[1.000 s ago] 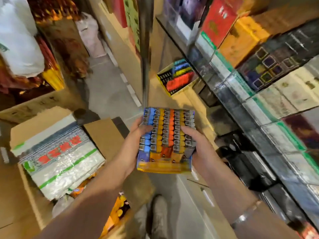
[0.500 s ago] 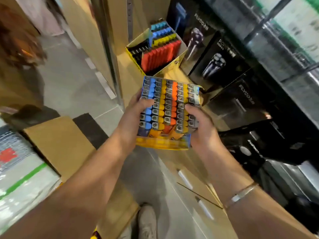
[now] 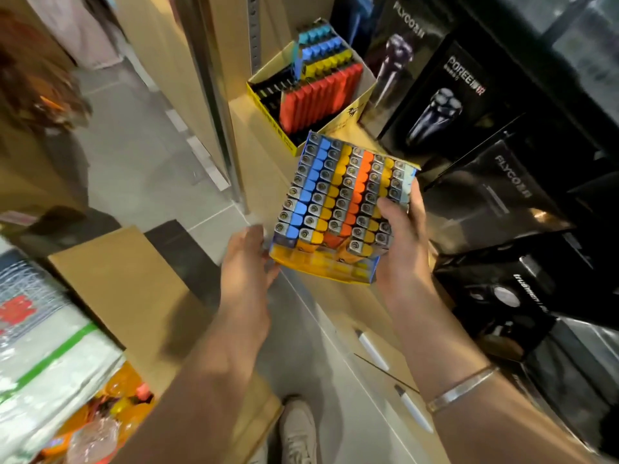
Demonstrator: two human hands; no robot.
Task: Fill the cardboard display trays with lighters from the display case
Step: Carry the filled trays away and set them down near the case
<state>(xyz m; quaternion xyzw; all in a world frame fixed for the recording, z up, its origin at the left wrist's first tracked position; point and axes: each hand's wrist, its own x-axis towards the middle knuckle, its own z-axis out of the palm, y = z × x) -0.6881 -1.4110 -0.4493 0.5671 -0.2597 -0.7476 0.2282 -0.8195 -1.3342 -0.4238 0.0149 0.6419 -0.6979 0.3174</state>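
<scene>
A yellow and blue cardboard display tray [image 3: 321,269] packed with rows of blue, yellow and orange lighters [image 3: 341,199] is held tilted in front of the wooden shelf. My right hand [image 3: 400,249] grips its right side, thumb lying over the lighter tops. My left hand [image 3: 248,266] is at the tray's lower left corner, fingers fairly straight and touching the edge. A second yellow tray [image 3: 268,117] stands farther back on the shelf, holding red, yellow, blue and black lighters [image 3: 318,92].
Black shaver boxes [image 3: 445,98] line the shelf to the right of the trays. A metal post [image 3: 217,105] rises at the shelf's left edge. An open cardboard box [image 3: 114,279] with wrapped packs [image 3: 50,349] sits lower left. My shoe [image 3: 298,430] is on the floor below.
The tray has moved right and closer to the shelf. My left thumb has come off the lighter tops, and that hand has slid down to the tray's lower left corner.
</scene>
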